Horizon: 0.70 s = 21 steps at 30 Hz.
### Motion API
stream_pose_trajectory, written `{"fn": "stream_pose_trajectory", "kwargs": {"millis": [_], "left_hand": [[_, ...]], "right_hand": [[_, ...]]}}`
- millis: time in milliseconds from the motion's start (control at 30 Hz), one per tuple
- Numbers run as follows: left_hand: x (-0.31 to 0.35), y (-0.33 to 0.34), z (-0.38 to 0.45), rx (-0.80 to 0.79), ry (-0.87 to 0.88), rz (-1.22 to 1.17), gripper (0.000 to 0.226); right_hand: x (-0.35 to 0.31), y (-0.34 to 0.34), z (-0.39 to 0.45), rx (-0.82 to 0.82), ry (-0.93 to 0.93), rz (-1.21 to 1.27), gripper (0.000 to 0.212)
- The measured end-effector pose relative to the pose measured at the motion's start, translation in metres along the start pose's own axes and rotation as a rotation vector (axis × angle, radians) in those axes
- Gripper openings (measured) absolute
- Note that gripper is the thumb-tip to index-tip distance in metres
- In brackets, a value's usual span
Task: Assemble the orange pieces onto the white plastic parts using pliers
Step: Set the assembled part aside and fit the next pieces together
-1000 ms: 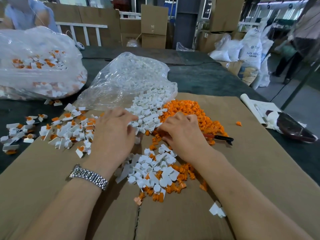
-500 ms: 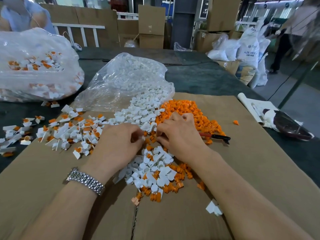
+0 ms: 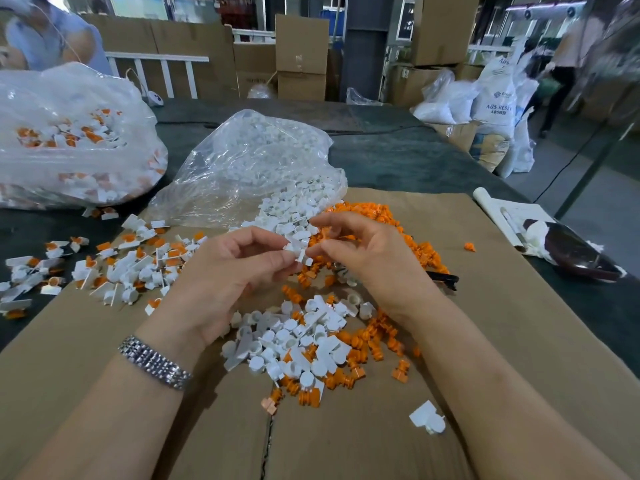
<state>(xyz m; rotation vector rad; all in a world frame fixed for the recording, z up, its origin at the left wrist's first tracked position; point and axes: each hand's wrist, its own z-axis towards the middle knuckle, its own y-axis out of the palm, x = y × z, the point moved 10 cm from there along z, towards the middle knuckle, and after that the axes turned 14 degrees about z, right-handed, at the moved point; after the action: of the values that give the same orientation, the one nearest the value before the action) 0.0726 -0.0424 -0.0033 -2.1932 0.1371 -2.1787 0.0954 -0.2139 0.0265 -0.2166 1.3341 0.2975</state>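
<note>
Seen from the head camera, both hands have lifted off the heaps where they were rummaging a moment ago and now meet in the air above the cardboard. The left hand, with a silver link watch on its wrist, pinches a small white plastic part between thumb and fingertips. The right hand has its curled thumb and forefinger closing on the same part from the other side; whether it also holds an orange piece cannot be told. This looks like the start of one assembly: a white part has been chosen and is being turned ready for its orange insert. The black-handled pliers lie untouched on the cardboard, mostly hidden behind the right wrist, so the pressing step is not yet done. Below the hands sits a mixed heap of loose white parts, and beyond the right hand a mound of small orange plastic pieces. To the left, finished white-and-orange parts are scattered. The surface is a flat brown cardboard sheet laid over a dark grey table. A clear plastic bag of white parts spills open at centre; a second clear bag of assembled parts bulges at far left. A dark scoop-like dish rests at the right edge. Behind are stacked cardboard boxes, white resin sacks, and a person's shoulder at the top left.
</note>
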Motion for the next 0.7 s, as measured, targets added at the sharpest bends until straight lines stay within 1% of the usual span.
{"fn": "stream_pose_trajectory", "kwargs": {"millis": [167, 267, 400, 467, 600, 633, 667, 700], "left_hand": [[0.004, 0.004, -0.002, -0.018, 0.035, -0.012, 0.029], [0.006, 0.003, -0.002, 0.001, 0.072, 0.026, 0.030], [0.008, 0.006, -0.003, 0.007, 0.097, 0.073, 0.030], [0.010, 0.006, -0.005, 0.018, 0.109, 0.125, 0.031], [0.010, 0.003, -0.008, 0.088, 0.108, 0.317, 0.033], [0.011, 0.003, -0.009, 0.081, 0.110, 0.315, 0.032], [0.011, 0.005, -0.008, 0.053, 0.113, 0.262, 0.030], [0.011, 0.007, -0.007, 0.009, 0.105, 0.145, 0.029]], "right_hand": [[0.000, -0.003, -0.001, 0.020, 0.011, 0.084, 0.018], [0.001, -0.008, 0.001, 0.053, 0.018, 0.129, 0.026], [0.004, -0.003, 0.002, 0.008, 0.020, 0.174, 0.018], [0.001, -0.003, 0.002, 0.002, -0.015, 0.138, 0.016], [-0.008, 0.004, -0.001, -0.015, -0.115, -0.084, 0.013], [-0.010, 0.004, -0.002, -0.011, -0.128, -0.106, 0.013], [-0.012, 0.004, -0.002, -0.007, -0.139, -0.114, 0.012], [-0.014, 0.004, -0.003, -0.005, -0.150, -0.112, 0.011]]}}
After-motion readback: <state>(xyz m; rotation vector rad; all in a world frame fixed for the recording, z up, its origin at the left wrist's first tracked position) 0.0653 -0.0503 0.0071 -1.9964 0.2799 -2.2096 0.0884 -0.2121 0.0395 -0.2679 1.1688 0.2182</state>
